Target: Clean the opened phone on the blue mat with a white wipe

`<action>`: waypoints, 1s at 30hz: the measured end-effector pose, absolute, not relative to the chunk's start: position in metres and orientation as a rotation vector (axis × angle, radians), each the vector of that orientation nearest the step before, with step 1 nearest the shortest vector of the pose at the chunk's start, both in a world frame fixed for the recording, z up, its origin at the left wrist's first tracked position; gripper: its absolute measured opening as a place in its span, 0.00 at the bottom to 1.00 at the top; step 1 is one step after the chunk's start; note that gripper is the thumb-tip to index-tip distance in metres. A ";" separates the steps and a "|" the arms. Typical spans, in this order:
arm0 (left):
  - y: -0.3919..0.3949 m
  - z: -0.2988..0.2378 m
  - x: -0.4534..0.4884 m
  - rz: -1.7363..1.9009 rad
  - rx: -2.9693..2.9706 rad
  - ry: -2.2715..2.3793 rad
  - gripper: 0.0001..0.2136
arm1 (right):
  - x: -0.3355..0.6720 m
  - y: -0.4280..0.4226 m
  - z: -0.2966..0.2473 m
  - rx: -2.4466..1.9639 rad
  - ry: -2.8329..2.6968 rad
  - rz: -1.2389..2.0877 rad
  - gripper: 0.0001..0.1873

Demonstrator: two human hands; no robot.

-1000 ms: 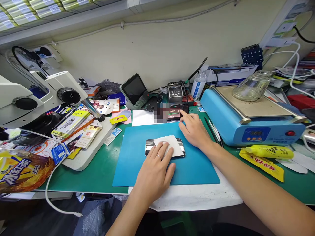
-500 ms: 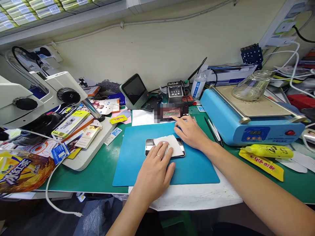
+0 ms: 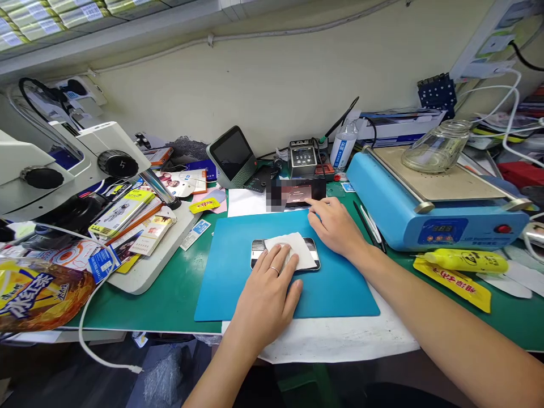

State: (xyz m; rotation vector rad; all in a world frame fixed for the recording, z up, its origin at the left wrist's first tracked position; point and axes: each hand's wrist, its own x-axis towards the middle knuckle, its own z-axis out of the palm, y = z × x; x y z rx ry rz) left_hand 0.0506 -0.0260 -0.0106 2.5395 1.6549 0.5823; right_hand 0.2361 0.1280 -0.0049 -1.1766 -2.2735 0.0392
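My left hand [image 3: 267,294] lies with its fingers flat on a folded white tissue [image 3: 301,249], a ring on one finger. Under the tissue is a phone [image 3: 313,247] with a shiny face and rounded ends, lying sideways on a blue mat [image 3: 238,294]. Beyond the mat, a dark phone [image 3: 297,194] lies sideways with its screen lit, its left part blurred out. My right hand [image 3: 335,224] reaches over the mat's far edge. Its index finger stretches to the lower edge of that screen, and the other fingers are loosely bent.
At left stand a microscope [image 3: 106,153] and a drink bottle [image 3: 42,294]. Behind are a smart display [image 3: 232,158], a soldering station [image 3: 302,158] and a clear bottle [image 3: 344,144]. A blue heating plate [image 3: 425,215] bears a glass jar [image 3: 436,147] at right, near a yellow tube [image 3: 467,260].
My right hand has shifted slightly right, its index finger sliding right along the dark phone. The picture on that phone's screen has changed. My left hand stays on the tissue.
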 end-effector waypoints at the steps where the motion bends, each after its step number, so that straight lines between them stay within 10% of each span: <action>1: -0.026 -0.010 0.051 0.585 2.534 1.659 0.21 | 0.237 0.128 -0.005 -1.187 -2.248 0.038 0.16; 30: -0.029 -0.014 0.051 0.773 2.354 1.941 0.17 | 0.240 0.147 -0.016 -1.300 -2.000 -0.055 0.12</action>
